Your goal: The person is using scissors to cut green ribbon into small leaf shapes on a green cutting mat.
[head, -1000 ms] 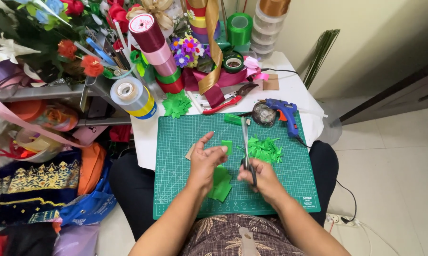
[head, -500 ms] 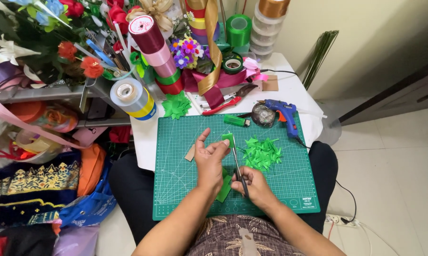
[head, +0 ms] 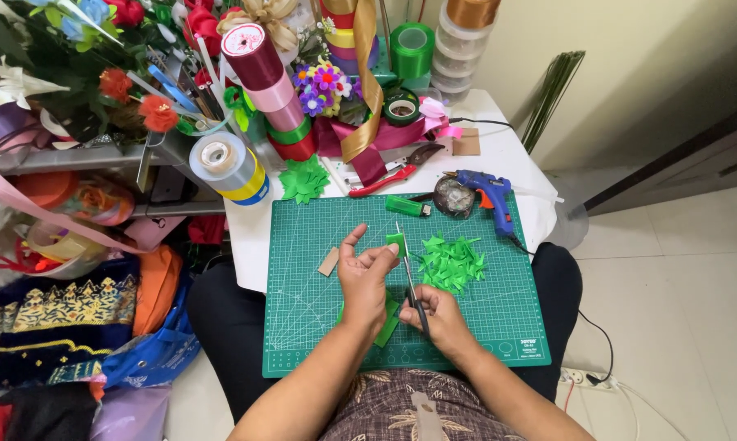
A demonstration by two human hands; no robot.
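With the left hand [head: 363,278] pinching the green ribbon strip [head: 396,243] taut at frame centre over the cutting mat [head: 319,327], the right hand [head: 440,314], gripping the scissors [head: 411,282], should cut squarely, blades clear of fingertips.

A small white table [head: 511,155] stands against a cream wall [head: 630,49]; pale floor tiles [head: 679,286] spread to its right.

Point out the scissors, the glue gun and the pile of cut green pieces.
scissors [head: 407,269], head view, on the blades.
glue gun [head: 484,184], head view, on the blue body.
pile of cut green pieces [head: 451,263], head view, on its middle.
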